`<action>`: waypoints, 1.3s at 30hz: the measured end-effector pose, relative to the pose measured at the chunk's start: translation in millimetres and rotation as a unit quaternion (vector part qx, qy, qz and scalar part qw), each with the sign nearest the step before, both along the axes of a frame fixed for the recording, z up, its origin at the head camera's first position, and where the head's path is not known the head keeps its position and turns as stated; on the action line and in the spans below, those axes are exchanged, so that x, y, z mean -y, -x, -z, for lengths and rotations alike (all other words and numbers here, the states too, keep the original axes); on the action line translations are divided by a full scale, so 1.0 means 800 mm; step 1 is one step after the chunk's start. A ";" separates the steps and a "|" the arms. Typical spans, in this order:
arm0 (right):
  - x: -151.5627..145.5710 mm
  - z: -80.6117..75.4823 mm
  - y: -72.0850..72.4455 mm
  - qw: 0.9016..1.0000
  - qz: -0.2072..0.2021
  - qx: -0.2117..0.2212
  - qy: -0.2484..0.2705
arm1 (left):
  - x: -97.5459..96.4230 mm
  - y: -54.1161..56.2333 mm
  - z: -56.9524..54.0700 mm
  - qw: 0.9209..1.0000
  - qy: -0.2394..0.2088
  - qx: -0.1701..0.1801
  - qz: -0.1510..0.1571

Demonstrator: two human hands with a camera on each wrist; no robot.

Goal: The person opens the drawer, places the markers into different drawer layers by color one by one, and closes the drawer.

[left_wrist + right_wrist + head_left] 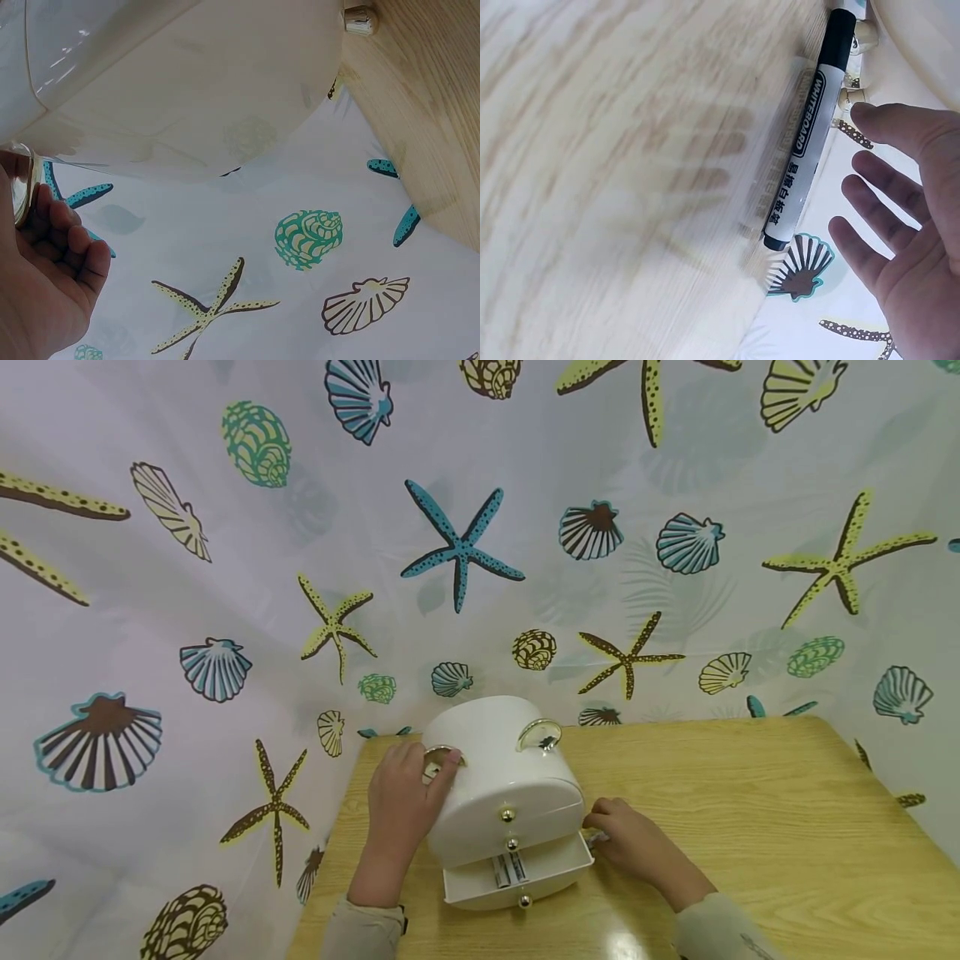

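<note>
A white rounded storage box (480, 727) with gold knobs stands on the table. Its bottom drawer (558, 864) is pulled out, with a few slim silver-white items (510, 870) inside. My left hand (405, 793) grips the gold-rimmed handle (30, 187) on the box's left side, its fingers curled. My right hand (633, 839) is beside the drawer's right side. In the right wrist view, a whiteboard marker (810, 135), white with black ends, lies on the table just off my fingertips. The right fingers are spread and loosely bent, apart from the marker.
A second gold-rimmed handle (540, 735) is on the right of the box. The wooden table (750, 810) extends to the right. White cloth (510, 468) printed with shells and starfish hangs behind and at both sides.
</note>
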State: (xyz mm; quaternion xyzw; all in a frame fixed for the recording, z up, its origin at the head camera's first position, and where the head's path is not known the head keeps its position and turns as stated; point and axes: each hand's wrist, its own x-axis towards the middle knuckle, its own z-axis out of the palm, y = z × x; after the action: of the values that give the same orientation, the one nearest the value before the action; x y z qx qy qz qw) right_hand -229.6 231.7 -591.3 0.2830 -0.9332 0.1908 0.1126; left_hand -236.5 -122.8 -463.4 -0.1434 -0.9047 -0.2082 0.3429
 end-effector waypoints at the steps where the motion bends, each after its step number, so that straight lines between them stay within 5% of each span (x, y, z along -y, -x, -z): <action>1: 0.000 0.001 0.000 1.000 0.000 0.003 -0.003 | 0.000 0.000 0.000 1.000 0.000 0.001 0.000; 17: 0.000 0.012 0.004 0.999 -0.008 0.050 -0.007 | 0.001 0.001 0.002 1.000 0.000 -0.008 -0.001; 39: -0.002 0.016 0.008 0.999 -0.009 0.032 -0.030 | 0.000 0.001 0.001 1.000 -0.001 0.001 -0.004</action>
State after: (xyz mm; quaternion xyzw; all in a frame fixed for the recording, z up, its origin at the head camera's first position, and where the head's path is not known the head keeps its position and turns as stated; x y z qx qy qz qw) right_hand -236.4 233.7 -604.1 0.2882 -0.9391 0.1725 0.0728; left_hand -237.6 -122.8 -463.8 -0.1394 -0.9055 -0.2075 0.3427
